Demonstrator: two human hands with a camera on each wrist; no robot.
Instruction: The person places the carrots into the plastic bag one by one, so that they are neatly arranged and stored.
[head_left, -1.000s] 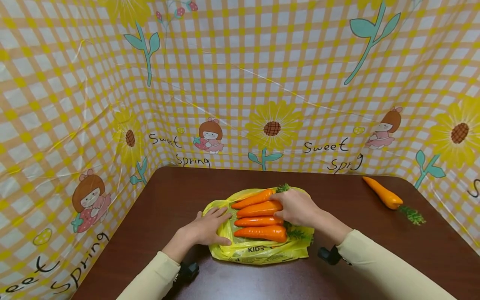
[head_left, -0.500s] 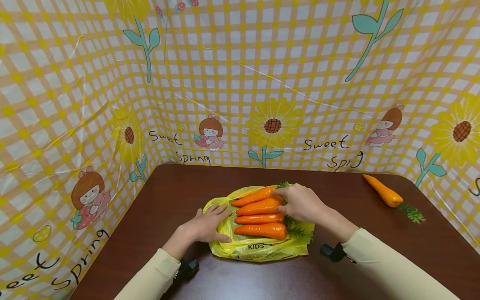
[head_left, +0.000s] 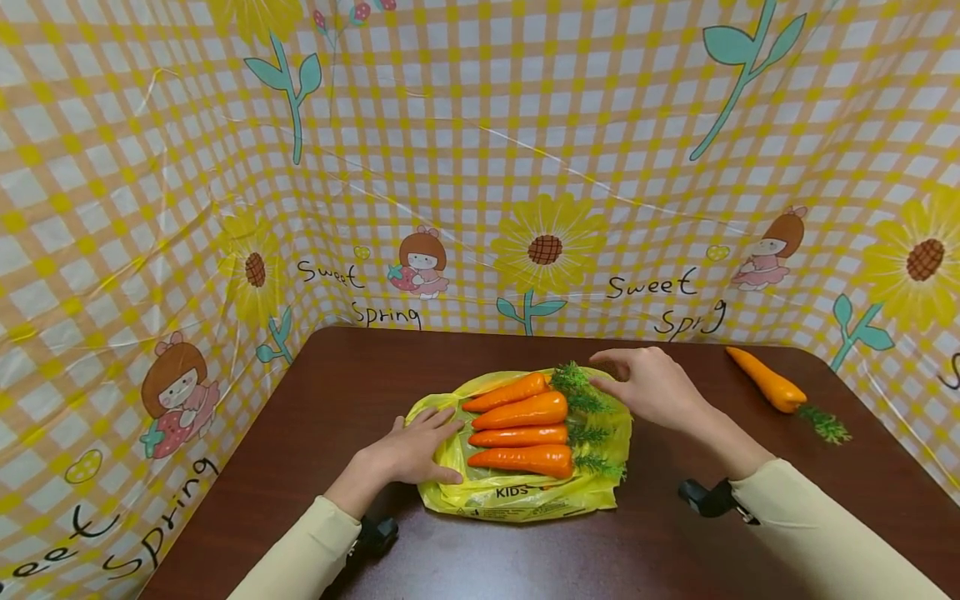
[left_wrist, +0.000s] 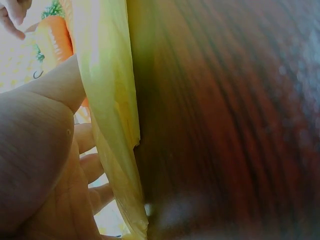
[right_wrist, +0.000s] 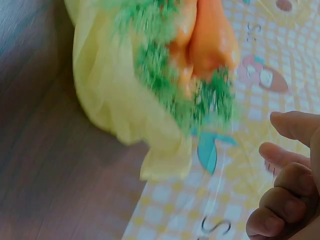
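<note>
Several orange carrots (head_left: 520,437) lie side by side on a yellow plastic bag (head_left: 525,505), green tops (head_left: 592,467) toward the right. My left hand (head_left: 415,450) rests with spread fingers on the bag's left edge; in the left wrist view the bag (left_wrist: 107,100) stands up beside the thumb. Just past the bag's right side hovers my right hand (head_left: 656,385), nothing in its grasp. The right wrist view shows that hand (right_wrist: 292,175) with thumb and index finger extended and the others curled, apart from the carrot tops (right_wrist: 165,75).
Another carrot (head_left: 772,383) with a green top lies alone at the back right of the dark brown table (head_left: 285,500). A yellow checked cloth (head_left: 480,167) hangs behind the table and along both sides.
My right hand has let go of the upper carrots and moved right, off the bag, uncovering their green tops. The left hand stays on the bag's left edge.
</note>
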